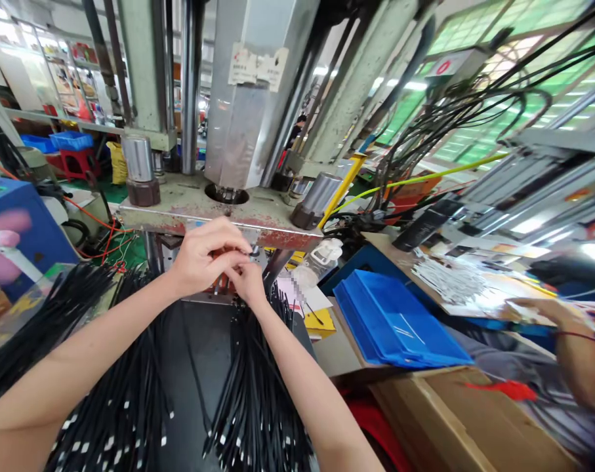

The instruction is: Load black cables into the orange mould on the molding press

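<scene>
Head cam: holding L hand (201, 259) and R hand (249, 283) together at front of press (238, 131), by its worn plate edge (287, 238); touching at fingertips, hiding the spot between, so can't tell if gripping anything. Seeing black cables (258, 393) heaped front-L and front-R of press, plus a lone cable (191, 364) on dark tabletop (189, 429) between. Prob. fitting sth. fiddly: best be squaring it up gently, clearing fingers before any press stroke. Minding plate edge near knuckles; finding most room along bare tabletop strip, front of press.
</scene>
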A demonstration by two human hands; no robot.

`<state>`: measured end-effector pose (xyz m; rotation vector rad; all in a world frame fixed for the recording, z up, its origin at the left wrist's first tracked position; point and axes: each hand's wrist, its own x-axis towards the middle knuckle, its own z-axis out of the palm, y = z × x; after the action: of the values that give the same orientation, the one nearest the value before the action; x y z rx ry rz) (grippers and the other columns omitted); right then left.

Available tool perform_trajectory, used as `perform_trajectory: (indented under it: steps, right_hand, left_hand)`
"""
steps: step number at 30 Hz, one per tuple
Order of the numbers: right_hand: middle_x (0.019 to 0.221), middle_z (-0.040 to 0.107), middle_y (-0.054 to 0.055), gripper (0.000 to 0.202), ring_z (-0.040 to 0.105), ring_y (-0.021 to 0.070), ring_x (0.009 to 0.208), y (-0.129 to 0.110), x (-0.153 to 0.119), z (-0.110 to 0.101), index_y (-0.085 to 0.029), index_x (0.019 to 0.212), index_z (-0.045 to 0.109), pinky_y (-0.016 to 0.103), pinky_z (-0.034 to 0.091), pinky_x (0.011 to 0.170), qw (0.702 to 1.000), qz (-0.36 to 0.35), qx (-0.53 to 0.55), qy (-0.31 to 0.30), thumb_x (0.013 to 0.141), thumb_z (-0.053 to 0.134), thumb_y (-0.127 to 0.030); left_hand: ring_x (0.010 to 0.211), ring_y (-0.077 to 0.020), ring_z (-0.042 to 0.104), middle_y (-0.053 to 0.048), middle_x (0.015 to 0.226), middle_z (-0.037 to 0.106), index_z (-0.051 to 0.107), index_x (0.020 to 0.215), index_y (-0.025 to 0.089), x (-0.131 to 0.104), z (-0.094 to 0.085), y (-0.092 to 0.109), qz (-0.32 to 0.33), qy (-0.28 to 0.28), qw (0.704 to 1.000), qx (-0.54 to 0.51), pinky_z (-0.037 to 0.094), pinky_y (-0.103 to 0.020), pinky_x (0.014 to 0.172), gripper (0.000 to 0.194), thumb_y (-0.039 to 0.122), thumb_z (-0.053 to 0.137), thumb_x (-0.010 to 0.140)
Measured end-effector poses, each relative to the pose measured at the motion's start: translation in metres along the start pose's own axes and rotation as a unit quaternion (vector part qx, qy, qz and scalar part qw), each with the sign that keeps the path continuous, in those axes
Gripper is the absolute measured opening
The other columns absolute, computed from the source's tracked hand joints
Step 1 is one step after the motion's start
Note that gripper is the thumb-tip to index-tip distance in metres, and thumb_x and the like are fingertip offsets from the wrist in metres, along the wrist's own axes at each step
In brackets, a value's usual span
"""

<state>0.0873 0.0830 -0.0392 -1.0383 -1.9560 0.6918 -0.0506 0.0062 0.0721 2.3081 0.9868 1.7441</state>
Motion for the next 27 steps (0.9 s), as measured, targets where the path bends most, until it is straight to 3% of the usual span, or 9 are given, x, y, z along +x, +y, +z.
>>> perform_trajectory:
  steps: [2,4,7,8,10,14,17,23,27]
  right_hand:
    - [0.058,0.06,-0.002,0.019,0.053,0.0123,0.057,0.007,0.02,0.001,-0.016,0.069,0.065,0.02,0.039,0.058,0.999,0.032,0.002,0.005,0.081,0.061,-0.03]
    - [0.057,0.061,-0.002,0.02,0.055,0.0125,0.057,0.012,0.031,0.001,-0.015,0.069,0.067,0.02,0.04,0.058,0.999,0.05,0.005,-0.006,0.081,0.061,-0.03]
    - [0.058,0.064,-0.002,0.014,0.059,0.0132,0.059,0.017,0.032,0.0,-0.016,0.073,0.07,0.021,0.044,0.064,0.999,0.041,0.012,-0.028,0.08,0.062,-0.024]
    - [0.063,0.067,-0.002,0.01,0.062,0.0134,0.062,0.017,0.03,0.0,-0.016,0.076,0.071,0.022,0.045,0.068,0.999,0.036,0.013,-0.037,0.079,0.062,-0.021]
    - [0.075,0.072,0.0,0.012,0.065,0.0141,0.069,0.018,0.028,-0.001,-0.018,0.085,0.072,0.022,0.047,0.073,0.998,0.027,-0.002,-0.054,0.077,0.063,-0.015]
    - [0.088,0.073,0.004,0.016,0.065,0.0177,0.083,0.016,0.032,-0.001,-0.019,0.091,0.073,0.026,0.045,0.082,0.993,0.028,-0.109,-0.031,0.078,0.065,-0.014]
    - [0.092,0.072,0.008,0.017,0.064,0.0199,0.089,0.015,0.033,0.001,-0.018,0.094,0.072,0.029,0.043,0.085,0.98,0.064,-0.186,0.015,0.084,0.058,-0.017]
    - [0.081,0.068,0.003,0.011,0.061,0.0187,0.081,0.011,0.019,-0.003,-0.021,0.079,0.07,0.028,0.044,0.078,0.978,0.09,-0.184,-0.041,0.074,0.071,-0.03]
    - [0.079,0.065,0.0,0.015,0.061,0.0172,0.079,0.013,0.018,-0.004,-0.021,0.079,0.068,0.028,0.045,0.077,0.977,0.13,-0.16,-0.055,0.069,0.076,-0.03]
  left_hand:
    - [0.074,-0.0141,0.061,-0.005,0.093,0.064,0.061,0.096,0.018,-0.022,0.005,-0.019,-0.072,-0.02,0.996,0.04,0.051,-0.028,0.068,0.019,0.033,0.063,0.085]
    - [0.082,-0.016,0.064,-0.008,0.101,0.065,0.059,0.103,0.017,-0.046,0.009,-0.04,-0.125,-0.13,0.978,0.103,0.051,-0.03,0.075,0.021,0.03,0.06,0.086]
    - [0.124,-0.0219,0.052,-0.011,0.132,0.058,0.055,0.123,0.02,-0.079,0.009,-0.061,-0.094,-0.361,0.91,0.183,0.038,-0.04,0.106,0.036,0.024,0.057,0.088]
    - [0.134,-0.0217,0.043,-0.011,0.142,0.05,0.05,0.132,0.021,-0.087,0.008,-0.063,-0.075,-0.408,0.887,0.2,0.029,-0.043,0.113,0.043,0.025,0.056,0.089]
    - [0.142,-0.0202,0.03,-0.01,0.151,0.038,0.039,0.142,0.024,-0.095,0.006,-0.063,-0.057,-0.45,0.862,0.226,0.018,-0.045,0.117,0.054,0.029,0.054,0.091]
    - [0.14,-0.0202,0.034,-0.008,0.15,0.039,0.035,0.145,0.027,-0.083,0.007,-0.066,-0.08,-0.454,0.85,0.256,0.008,-0.049,0.118,0.054,0.044,0.043,0.095]
    - [0.139,-0.0209,0.035,-0.007,0.15,0.039,0.035,0.146,0.027,-0.06,0.017,-0.087,-0.131,-0.452,0.839,0.273,-0.002,-0.054,0.116,0.052,0.046,0.028,0.098]
    - [0.135,-0.0258,0.04,-0.008,0.146,0.046,0.048,0.139,0.023,-0.019,0.052,-0.149,-0.247,-0.391,0.833,0.304,0.022,-0.043,0.114,0.05,0.042,0.033,0.095]
    - [0.128,-0.0273,0.048,-0.012,0.136,0.056,0.05,0.136,0.017,-0.009,0.071,-0.166,-0.262,-0.346,0.845,0.314,0.031,-0.039,0.109,0.049,0.034,0.046,0.09]
